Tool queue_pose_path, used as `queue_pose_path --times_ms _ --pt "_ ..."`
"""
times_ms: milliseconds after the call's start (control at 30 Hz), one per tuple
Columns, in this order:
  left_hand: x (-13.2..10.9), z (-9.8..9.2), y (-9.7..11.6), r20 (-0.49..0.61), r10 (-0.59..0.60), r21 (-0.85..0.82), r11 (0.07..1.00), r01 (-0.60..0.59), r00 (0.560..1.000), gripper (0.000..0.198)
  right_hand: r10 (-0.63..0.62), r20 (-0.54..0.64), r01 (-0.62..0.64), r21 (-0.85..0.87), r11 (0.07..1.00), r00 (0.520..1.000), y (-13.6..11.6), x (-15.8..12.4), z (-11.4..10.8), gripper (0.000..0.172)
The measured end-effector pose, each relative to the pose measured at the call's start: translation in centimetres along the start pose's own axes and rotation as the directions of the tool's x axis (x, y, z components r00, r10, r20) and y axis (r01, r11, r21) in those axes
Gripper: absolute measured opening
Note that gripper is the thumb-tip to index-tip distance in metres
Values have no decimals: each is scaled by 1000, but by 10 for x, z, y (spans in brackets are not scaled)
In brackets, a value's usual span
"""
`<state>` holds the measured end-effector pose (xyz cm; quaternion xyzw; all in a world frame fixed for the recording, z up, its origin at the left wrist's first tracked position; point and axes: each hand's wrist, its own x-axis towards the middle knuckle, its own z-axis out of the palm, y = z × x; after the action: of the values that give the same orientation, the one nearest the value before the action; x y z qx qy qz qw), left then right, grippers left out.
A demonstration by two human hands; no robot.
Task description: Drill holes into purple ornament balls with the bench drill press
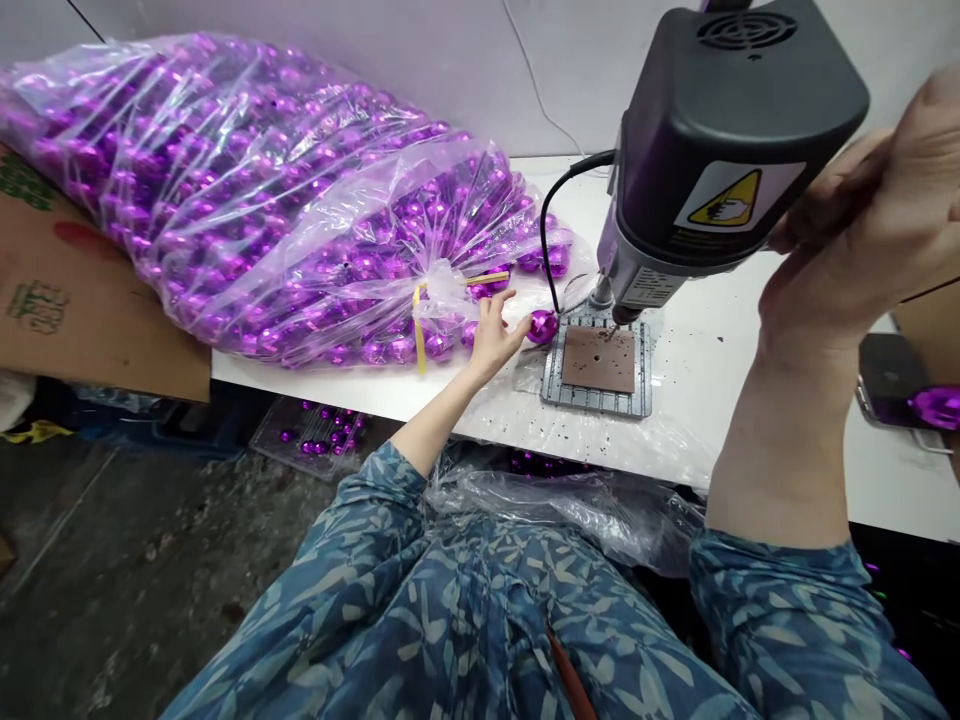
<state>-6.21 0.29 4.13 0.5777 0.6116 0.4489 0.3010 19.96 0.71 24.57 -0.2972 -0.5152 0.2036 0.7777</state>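
Note:
My left hand reaches over the white table beside the knot of a clear plastic bag full of shiny purple faceted balls. Its fingers are apart, and the thumb tip is at the edge of a loose purple ball; I cannot tell if they touch. Right of that ball lies the drill press's slotted metal base, with a brown square plate on it that has a small hole. Above hangs the black drill press head. My right hand is raised at its right side, fingers curled; what they grip is hidden.
A cardboard box stands at the left under the bag. Dark shavings dot the white table. A phone and another purple ball are at the right. Below the table edge, a clear tray holds several purple balls; plastic sheeting covers my lap.

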Motion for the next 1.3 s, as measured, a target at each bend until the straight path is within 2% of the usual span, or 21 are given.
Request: queue_pose_path --times_ms 33,67,167,233,300,400,467,533,633,767,833,933,1033,1100,1200,1300 --pt "-3 7 -3 -44 97 121 988 -91 994 46 -29 0 29 6 1000 1000 -1 0 2 71" --pt "-8 13 -6 -44 179 222 961 -165 983 43 -52 2 52 11 999 999 -2 0 3 70" --pt "-29 30 -13 133 289 413 853 -318 948 38 -60 12 60 7 998 998 -4 0 5 69" --pt "-45 34 -15 244 288 505 777 -375 926 40 -58 20 58 4 998 998 -4 -1 4 69" --pt "-59 30 -14 280 241 600 712 -366 929 47 -55 22 55 0 998 998 -5 -1 3 68" --pt "-73 14 -9 289 146 698 644 -313 946 56 -41 20 41 6 999 999 -5 -2 2 66" --pt "-79 1 -7 327 115 707 629 -324 938 55 -40 25 40 6 999 999 -5 -2 1 64" --pt "-84 -9 -6 398 105 663 654 -365 911 52 -44 32 44 -1 999 999 -5 -2 2 62" --pt "-90 -14 -9 457 136 511 768 -385 879 42 -38 27 39 -6 999 999 -6 -3 3 59" --pt "-91 -9 -13 305 169 269 929 -255 937 32 -47 36 47 -5 999 998 -6 -2 4 67" --pt "-89 -6 -14 253 133 171 969 -180 958 36 -53 35 53 -3 999 998 -5 -1 4 71" --pt "-85 -5 -13 244 67 65 994 -85 967 45 -59 37 58 8 998 998 -4 0 5 76" --pt "-81 -9 -11 224 -7 -81 996 26 975 34 -65 32 65 4 998 997 -2 0 5 81" --pt "-78 -12 -8 202 -84 -224 966 130 976 38 -60 24 61 -15 998 998 0 0 5 80" --pt "-74 -13 1 230 -212 -429 854 294 950 50 -52 28 53 -18 998 998 3 2 4 76" --pt "-69 -5 11 321 -241 -536 752 385 916 53 -65 5 65 6 998 998 3 2 5 76"
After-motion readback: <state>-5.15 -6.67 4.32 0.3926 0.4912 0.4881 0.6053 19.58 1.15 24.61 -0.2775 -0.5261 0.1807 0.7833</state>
